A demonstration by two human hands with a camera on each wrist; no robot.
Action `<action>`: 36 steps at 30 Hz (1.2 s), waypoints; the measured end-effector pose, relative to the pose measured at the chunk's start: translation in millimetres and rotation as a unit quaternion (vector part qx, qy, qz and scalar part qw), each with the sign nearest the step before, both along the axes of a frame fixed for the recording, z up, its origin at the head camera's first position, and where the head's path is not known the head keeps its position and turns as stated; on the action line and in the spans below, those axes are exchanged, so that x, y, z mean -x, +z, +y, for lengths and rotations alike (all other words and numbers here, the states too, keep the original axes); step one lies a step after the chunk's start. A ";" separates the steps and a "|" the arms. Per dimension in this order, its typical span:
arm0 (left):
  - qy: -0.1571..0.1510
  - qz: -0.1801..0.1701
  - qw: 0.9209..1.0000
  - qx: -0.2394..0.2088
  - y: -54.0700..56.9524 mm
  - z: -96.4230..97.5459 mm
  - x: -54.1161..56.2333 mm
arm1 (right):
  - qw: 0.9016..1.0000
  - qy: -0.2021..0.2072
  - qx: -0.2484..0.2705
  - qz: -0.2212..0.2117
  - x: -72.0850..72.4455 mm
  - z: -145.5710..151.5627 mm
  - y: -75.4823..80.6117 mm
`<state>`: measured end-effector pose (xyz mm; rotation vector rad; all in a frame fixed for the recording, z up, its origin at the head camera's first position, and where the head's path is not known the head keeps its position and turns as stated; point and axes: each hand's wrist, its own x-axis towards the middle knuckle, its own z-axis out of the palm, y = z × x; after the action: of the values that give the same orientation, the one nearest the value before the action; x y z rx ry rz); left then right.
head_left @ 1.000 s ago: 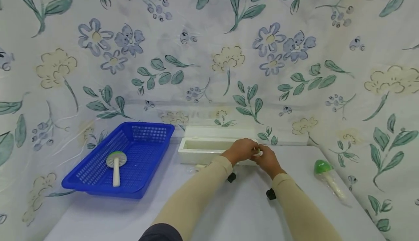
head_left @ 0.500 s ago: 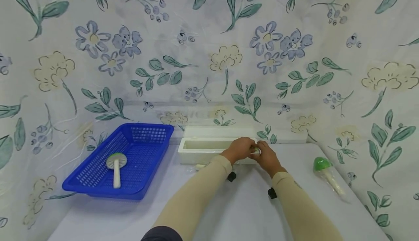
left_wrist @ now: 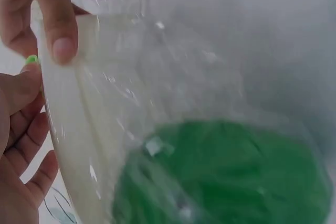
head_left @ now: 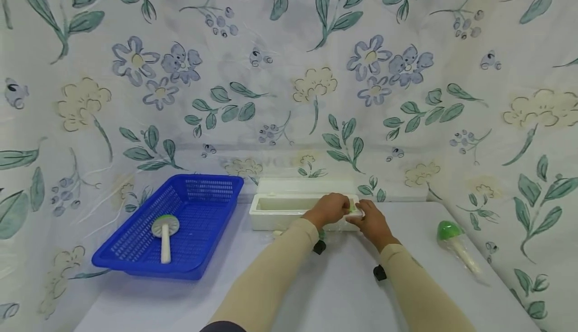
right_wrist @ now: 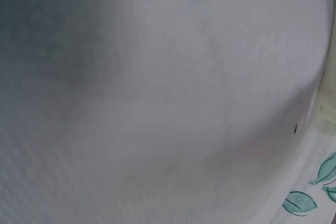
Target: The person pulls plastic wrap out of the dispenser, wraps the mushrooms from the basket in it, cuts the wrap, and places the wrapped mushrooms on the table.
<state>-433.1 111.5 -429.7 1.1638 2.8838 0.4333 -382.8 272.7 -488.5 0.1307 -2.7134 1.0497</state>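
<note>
One long white box [head_left: 275,220] sits toward 12 o'clock on a white table [head_left: 334,292], a person's left hand [head_left: 328,208] and right hand [head_left: 372,221] side by side at its 3 o'clock end. The right hand grips that end, thumb pressed to the front wall and fingers over the rim. The left hand bends over the box, fingers curled, tips at a small bright-green piece [left_wrist: 31,59]; whether they pinch it or merely touch it, one cannot tell. A pale panel [head_left: 307,185] stands behind the box at 12 o'clock. At 8 o'clock from the hands, a green-topped item [left_wrist: 226,171] in clear plastic lies in front of the box, partly hidden beneath a tan sleeve [head_left: 271,267]. A blue basket [head_left: 198,221] rests well apart at 9 o'clock, holding a mushroom-shaped tool [head_left: 165,234], its round head toward 12 and its white handle toward 6. Between 3 and 4 o'clock, near the table's edge, lies a wrapped green-capped tool [head_left: 458,249], its pale handle pointing to 5. A floral covering [head_left: 316,46] fills the background.
</note>
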 end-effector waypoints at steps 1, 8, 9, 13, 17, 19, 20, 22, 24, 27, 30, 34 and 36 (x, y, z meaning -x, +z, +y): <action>0.000 -0.003 1.000 -0.002 0.3 -3.0 0.0 | 1.000 0.001 0.000 0.003 -0.7 0.8 0.5; 0.004 -0.025 0.999 -0.030 3.1 -28.5 -1.0 | 1.000 -0.002 -0.005 0.011 -1.9 4.4 2.2; 0.003 -0.029 0.999 -0.035 2.2 -32.0 -0.9 | 1.000 -0.003 -0.010 0.010 -1.9 4.3 1.9; 0.006 -0.048 0.997 -0.054 -2.4 -46.3 0.1 | 1.000 -0.001 -0.020 0.007 -1.8 3.5 0.4; 0.015 -0.067 0.995 -0.073 -4.0 -58.2 2.6 | 1.000 -0.004 -0.026 0.011 -1.7 4.4 -1.3; 0.018 -0.075 0.994 -0.078 -3.4 -64.3 3.1 | 1.000 -0.007 -0.025 0.011 -2.0 4.5 -1.5; 0.020 -0.077 0.994 -0.079 -2.7 -67.6 3.1 | 1.000 -0.004 -0.023 0.011 -2.4 4.4 -1.5; 0.025 -0.079 0.993 -0.079 -1.3 -75.2 3.2 | 1.000 0.001 -0.021 0.009 -3.3 4.2 -1.2; 0.032 -0.081 0.993 -0.079 -0.2 -84.4 3.4 | 1.000 0.007 -0.020 0.007 -4.0 3.7 -1.0; 0.038 -0.074 0.993 -0.078 0.8 -98.9 5.2 | 1.000 0.009 -0.024 0.010 -4.5 4.0 -0.8; 0.040 -0.062 0.994 -0.075 1.4 -113.7 7.7 | 0.999 0.003 -0.028 0.014 -3.4 3.7 -1.0; 0.059 -0.065 0.994 -0.072 4.3 -135.9 8.6 | 0.999 0.005 -0.032 0.018 -1.5 1.8 -1.9; 0.077 -0.070 0.992 -0.066 6.6 -149.4 7.9 | 0.999 0.011 -0.035 0.015 -1.4 1.1 -2.4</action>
<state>-441.0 -37.8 -423.1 0.8876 2.8695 0.6898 -381.4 273.8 -490.9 0.1859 -2.7293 0.9500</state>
